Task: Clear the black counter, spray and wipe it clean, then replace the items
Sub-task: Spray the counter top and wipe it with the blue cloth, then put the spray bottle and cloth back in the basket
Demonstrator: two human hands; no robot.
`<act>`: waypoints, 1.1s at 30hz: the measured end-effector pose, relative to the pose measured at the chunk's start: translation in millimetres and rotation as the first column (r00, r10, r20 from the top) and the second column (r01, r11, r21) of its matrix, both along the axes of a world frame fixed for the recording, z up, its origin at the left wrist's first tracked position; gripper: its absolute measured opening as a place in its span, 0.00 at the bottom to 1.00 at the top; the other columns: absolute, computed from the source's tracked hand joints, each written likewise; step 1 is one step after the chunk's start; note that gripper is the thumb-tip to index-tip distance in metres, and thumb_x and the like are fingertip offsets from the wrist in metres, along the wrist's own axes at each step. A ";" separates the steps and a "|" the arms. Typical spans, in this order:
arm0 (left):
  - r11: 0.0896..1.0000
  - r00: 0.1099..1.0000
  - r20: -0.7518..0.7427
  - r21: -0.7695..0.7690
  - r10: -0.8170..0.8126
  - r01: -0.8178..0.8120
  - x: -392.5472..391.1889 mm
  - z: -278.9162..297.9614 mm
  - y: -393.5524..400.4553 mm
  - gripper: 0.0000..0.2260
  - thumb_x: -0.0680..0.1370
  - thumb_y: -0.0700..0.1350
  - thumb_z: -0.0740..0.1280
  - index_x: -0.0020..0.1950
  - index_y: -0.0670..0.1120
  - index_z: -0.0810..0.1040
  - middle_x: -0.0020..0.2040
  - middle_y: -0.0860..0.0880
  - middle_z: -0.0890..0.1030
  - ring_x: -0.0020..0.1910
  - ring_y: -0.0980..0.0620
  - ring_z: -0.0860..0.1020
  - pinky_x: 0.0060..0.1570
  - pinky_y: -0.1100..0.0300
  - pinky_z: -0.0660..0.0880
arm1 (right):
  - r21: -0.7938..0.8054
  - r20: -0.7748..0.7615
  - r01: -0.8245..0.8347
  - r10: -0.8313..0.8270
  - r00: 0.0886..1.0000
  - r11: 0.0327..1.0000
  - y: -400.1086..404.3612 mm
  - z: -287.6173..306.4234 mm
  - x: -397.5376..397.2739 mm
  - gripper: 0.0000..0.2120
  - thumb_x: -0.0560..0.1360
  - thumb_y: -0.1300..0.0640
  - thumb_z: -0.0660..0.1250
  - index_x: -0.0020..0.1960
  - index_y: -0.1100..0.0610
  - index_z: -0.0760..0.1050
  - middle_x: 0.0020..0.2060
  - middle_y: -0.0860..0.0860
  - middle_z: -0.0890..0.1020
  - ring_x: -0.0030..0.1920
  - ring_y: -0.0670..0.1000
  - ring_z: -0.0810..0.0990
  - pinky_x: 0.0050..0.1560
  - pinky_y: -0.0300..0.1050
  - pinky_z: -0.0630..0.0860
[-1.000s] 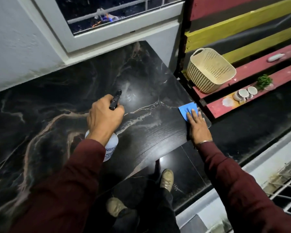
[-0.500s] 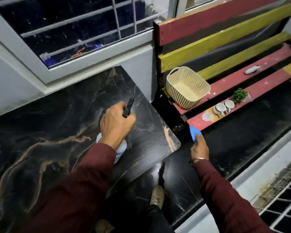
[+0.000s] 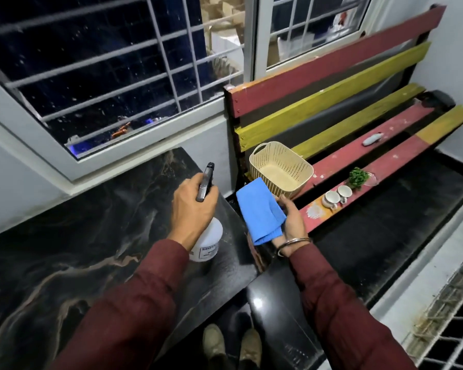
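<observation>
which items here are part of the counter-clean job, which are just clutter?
Job: black counter; spray bottle in left hand; blue cloth in right hand; basket, two cups, green sprig.

Lying about: bench, grey object.

Both arms reach forward in dark red sleeves. The left hand (image 3: 194, 209) sits toward eleven o'clock, knuckles up, fingers (image 3: 207, 194) curled round the head of a spray bottle (image 3: 207, 237). The right hand (image 3: 292, 222) is at one o'clock, palm turned up, its thumb pinching a folded blue cloth (image 3: 259, 210). A metal bangle (image 3: 292, 243) circles the right wrist.
</observation>
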State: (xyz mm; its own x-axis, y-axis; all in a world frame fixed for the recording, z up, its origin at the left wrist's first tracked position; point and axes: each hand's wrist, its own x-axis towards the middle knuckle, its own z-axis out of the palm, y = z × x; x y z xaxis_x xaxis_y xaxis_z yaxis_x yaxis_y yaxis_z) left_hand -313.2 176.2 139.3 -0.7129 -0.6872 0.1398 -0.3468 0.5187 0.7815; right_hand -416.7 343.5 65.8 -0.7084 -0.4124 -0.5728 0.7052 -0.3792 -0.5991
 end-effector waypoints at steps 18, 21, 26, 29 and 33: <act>0.770 0.918 -0.392 0.569 -0.054 0.288 -38.8 30.1 -15.1 0.09 0.77 0.50 0.72 0.48 0.51 0.72 0.38 0.48 0.78 0.35 0.50 0.76 0.42 0.50 0.75 | 0.323 -0.356 0.196 -0.073 0.932 0.926 -25.5 101.2 -6.1 0.06 0.73 0.70 0.66 0.48 0.62 0.76 0.39 0.57 0.81 0.34 0.54 0.78 0.35 0.44 0.76; 0.732 0.901 -0.433 0.613 -0.005 0.299 -46.5 36.7 -10.6 0.07 0.76 0.52 0.70 0.45 0.53 0.73 0.35 0.48 0.77 0.33 0.50 0.75 0.41 0.51 0.74 | 0.366 -0.370 0.236 -0.092 0.925 0.900 -20.2 108.3 -13.7 0.06 0.74 0.70 0.65 0.47 0.61 0.75 0.39 0.56 0.80 0.32 0.52 0.77 0.29 0.39 0.74; 0.774 0.855 -0.517 0.558 0.041 0.299 -115.3 43.7 16.5 0.06 0.79 0.50 0.67 0.43 0.54 0.72 0.35 0.47 0.75 0.34 0.51 0.73 0.36 0.53 0.73 | 0.447 -0.359 0.293 -0.130 0.924 0.845 11.2 103.5 -84.8 0.07 0.74 0.70 0.65 0.40 0.60 0.74 0.37 0.57 0.77 0.30 0.52 0.73 0.25 0.35 0.70; 0.800 0.835 -0.548 0.520 0.043 0.300 -145.4 35.2 23.2 0.06 0.81 0.48 0.67 0.48 0.48 0.73 0.36 0.48 0.75 0.35 0.51 0.74 0.38 0.53 0.74 | 0.477 -0.331 0.275 -0.119 0.936 0.835 24.8 92.7 -112.1 0.10 0.72 0.68 0.67 0.36 0.57 0.74 0.39 0.58 0.77 0.32 0.54 0.73 0.34 0.42 0.70; 0.880 0.862 -0.505 0.425 0.036 0.212 -211.5 26.3 44.5 0.06 0.79 0.49 0.72 0.44 0.51 0.79 0.37 0.50 0.81 0.37 0.53 0.77 0.41 0.55 0.76 | 0.501 -0.318 0.208 -0.045 0.947 0.840 52.8 71.2 -185.0 0.12 0.73 0.68 0.66 0.33 0.57 0.71 0.32 0.55 0.75 0.31 0.54 0.72 0.31 0.41 0.67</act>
State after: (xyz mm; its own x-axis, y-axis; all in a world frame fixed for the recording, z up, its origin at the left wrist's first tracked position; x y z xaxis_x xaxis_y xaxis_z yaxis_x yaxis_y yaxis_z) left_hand -524.7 220.8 165.6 -0.6962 -0.6967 0.1730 0.1701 0.0740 0.9826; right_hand -601.7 396.3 137.0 -0.8969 -0.0047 -0.4422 0.4421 -0.0263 -0.8966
